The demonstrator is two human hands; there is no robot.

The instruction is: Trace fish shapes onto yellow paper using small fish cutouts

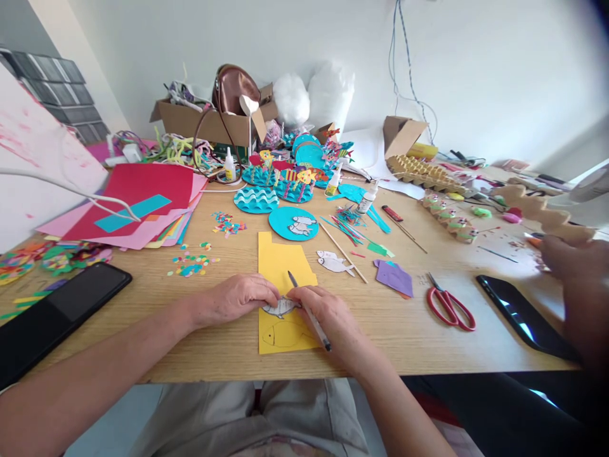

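The yellow paper (pixel 285 254) lies at the near edge of the tabletop (pixel 219 358), in the middle, directly before the person; this place seems chosen so that both hands can reach it equally. A fish cutout (pixel 280 307) with dark lines is over its near part, and a fish outline (pixel 285 334) is drawn on the paper just nearer. Whether the cutout lies fully flat, I cannot tell.

The left hand (pixel 238 298) touches the left end of the cutout with its fingertips; whether it pinches or only presses, the view does not show. The right hand (pixel 328 314) has its fingertips at the other end and also grasps a pen (pixel 311 317), which slants across it. Probably the pen is kept in this way so that the fingers can steady the cutout without putting the pen down.

To the right of the paper lie white fish cutouts (pixel 333 261), and on the far side a blue disc (pixel 278 222) carries some more, perhaps to keep them together. Farther right, scissors (pixel 450 306) rest with the handles toward the near edge, which should make them easy to pick up. At the far right another person's hand (pixel 566 257) is blurred.
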